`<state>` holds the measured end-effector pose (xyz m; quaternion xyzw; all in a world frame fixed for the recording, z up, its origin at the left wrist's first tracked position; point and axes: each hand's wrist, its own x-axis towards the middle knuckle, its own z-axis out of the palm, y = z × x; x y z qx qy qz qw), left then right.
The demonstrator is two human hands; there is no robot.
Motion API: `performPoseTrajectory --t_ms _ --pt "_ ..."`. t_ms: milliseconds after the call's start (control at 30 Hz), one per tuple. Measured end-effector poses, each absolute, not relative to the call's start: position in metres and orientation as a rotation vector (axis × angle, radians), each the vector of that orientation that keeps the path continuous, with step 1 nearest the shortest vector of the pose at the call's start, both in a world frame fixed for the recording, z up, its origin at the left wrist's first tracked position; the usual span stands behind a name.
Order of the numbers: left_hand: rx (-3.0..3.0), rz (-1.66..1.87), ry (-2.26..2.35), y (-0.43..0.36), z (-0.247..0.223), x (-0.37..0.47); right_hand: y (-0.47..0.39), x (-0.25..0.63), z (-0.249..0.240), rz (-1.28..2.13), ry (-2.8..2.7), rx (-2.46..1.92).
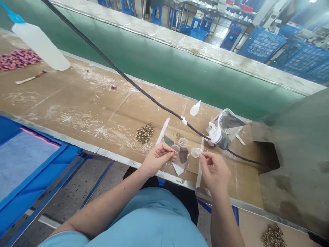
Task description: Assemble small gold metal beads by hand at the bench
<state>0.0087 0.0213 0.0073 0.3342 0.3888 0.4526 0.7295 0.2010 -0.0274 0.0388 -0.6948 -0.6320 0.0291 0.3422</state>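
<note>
Two-handed work with small parts at a surface (115, 127). The left hand (157, 158) is closed in a pinch on a small dark piece (174, 152), held above a stained scrap (183, 161). The right hand (216, 169) has thumb and forefinger drawn together at the edge of a clear dish (195, 153); whether they grip it or something thin cannot be told. A second clear dish (182, 142) stands near, and a pile of brass-coloured parts (144, 133) lies to the left. Likely faults: the piece, held only by fingertips, may slip and be lost; a nudge from the right hand could tip the nearer dish; the black cable (154, 99), if snagged, could disturb the work.
</note>
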Motion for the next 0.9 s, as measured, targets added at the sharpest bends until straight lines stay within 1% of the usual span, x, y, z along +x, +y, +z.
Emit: performPoseTrajectory --t_ms 133,333,567,900 --pt "0.764 0.992 0.877 0.02 0.006 0.008 -0.056 0.241 0.027 0.123 -1.355 -2.013" --pt "0.742 0.918 0.825 0.011 0.013 0.017 -0.073 0.264 0.012 0.327 -1.49 -2.042" --pt "0.759 0.801 0.79 0.001 0.017 0.028 -0.068 0.263 0.011 0.31 -1.537 -2.057" --pt "0.758 0.787 0.798 0.0 0.012 0.027 -0.063 0.256 0.007 0.253 -1.512 -2.102"
